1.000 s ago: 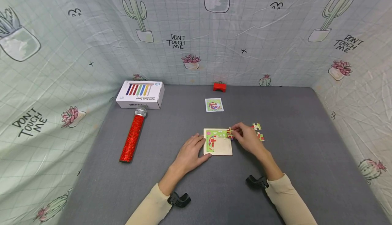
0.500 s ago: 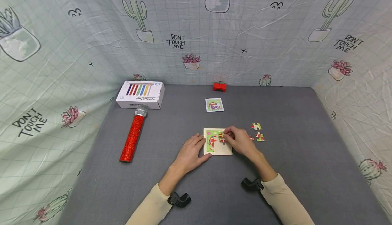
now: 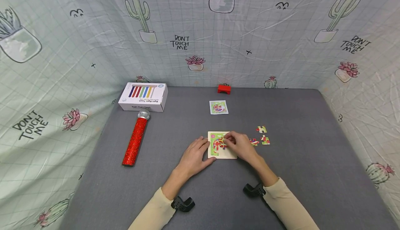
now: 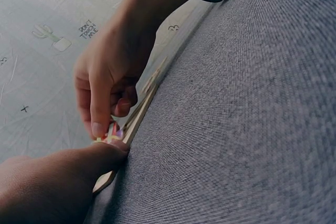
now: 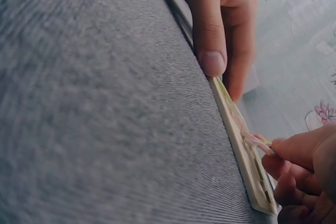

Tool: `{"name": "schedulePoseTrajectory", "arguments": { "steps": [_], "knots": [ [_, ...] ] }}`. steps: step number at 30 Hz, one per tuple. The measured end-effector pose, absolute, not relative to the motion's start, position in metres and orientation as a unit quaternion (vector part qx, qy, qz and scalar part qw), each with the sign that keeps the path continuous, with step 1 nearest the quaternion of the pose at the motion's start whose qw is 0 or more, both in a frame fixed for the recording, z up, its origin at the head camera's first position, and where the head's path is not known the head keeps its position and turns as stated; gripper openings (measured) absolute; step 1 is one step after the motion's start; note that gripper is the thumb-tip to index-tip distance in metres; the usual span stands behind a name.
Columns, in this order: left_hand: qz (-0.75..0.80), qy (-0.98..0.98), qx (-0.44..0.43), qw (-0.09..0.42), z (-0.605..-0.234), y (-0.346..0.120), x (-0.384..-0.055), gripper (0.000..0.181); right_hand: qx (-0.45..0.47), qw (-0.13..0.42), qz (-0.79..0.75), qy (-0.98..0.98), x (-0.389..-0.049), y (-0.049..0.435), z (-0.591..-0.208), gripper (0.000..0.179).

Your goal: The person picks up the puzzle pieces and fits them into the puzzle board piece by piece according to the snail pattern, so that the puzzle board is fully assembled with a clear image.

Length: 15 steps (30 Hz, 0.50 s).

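We see the left hand (image 3: 196, 152), fingers extended, resting at the edge of the wooden board (image 3: 231, 155), probably to steady it. The right hand (image 3: 242, 146) has its grip closed in a pinch on a puzzle piece (image 5: 258, 142) over the board; we can't quite tell whether it is seated. Since a second ago, that piece has shifted left, uncovering a third loose piece (image 3: 254, 142).
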State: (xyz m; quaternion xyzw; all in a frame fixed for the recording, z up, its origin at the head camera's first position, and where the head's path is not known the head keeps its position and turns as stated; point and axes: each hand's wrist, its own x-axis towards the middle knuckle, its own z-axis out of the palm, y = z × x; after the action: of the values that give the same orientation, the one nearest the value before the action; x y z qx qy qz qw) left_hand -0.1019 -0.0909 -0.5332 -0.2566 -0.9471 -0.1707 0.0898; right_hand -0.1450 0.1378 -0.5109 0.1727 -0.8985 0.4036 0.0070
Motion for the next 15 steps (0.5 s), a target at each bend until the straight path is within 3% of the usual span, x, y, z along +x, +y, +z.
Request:
{"name": "schedulePoseTrajectory", "arguments": {
  "steps": [15],
  "knots": [
    [-0.169,-0.947,-0.256,0.094,-0.5326,-0.0902,-0.1019,0.066,0.210,0.025,0.346,-0.914,-0.1433,0.1391,-0.5153,0.017]
  ]
}}
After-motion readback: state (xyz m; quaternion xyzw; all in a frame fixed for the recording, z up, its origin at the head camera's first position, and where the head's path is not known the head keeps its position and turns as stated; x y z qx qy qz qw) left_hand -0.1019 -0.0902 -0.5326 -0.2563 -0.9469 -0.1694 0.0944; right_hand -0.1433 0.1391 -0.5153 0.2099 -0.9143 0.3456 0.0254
